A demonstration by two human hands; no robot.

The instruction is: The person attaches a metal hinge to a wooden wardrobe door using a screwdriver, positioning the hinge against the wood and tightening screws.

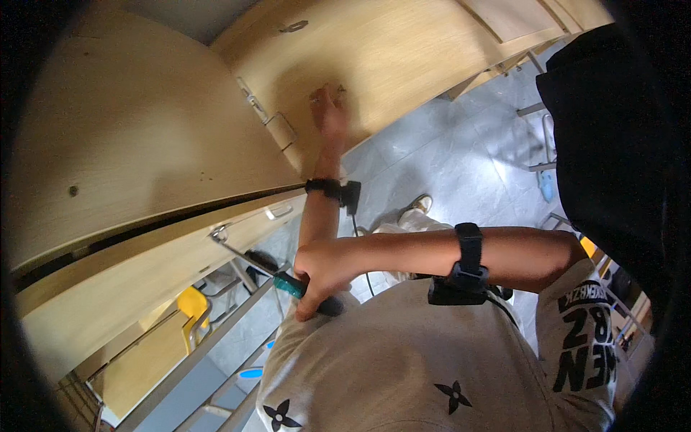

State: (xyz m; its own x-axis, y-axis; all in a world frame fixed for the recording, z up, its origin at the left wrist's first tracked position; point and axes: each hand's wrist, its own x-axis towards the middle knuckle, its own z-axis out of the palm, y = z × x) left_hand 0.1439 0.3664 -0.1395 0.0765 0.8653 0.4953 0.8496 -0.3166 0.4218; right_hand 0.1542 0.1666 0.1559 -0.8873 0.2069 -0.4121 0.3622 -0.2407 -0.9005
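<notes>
My right hand (327, 270) crosses in front of my body and is closed round a screwdriver (289, 284) with a teal and dark handle. Its metal shaft runs up and left to a small metal fitting (219, 232) on a wooden panel; whether the tip touches it I cannot tell. Beyond, my left hand (331, 115) reaches up to a pale wooden cabinet door (403, 65), fingers bent closed. Bits of metal show on both sides of those fingertips, resembling the pull handle (294, 27) farther up, though the fingers hide most of it.
A metal latch (252, 99) lies along the seam with another wooden panel (144, 137). A second pull handle (279, 212) is on the lower panel. Metal rails (205, 360) and a yellow chair (191, 306) stand lower left. Dark cloth (612, 137) hangs at right above grey floor tiles (461, 158).
</notes>
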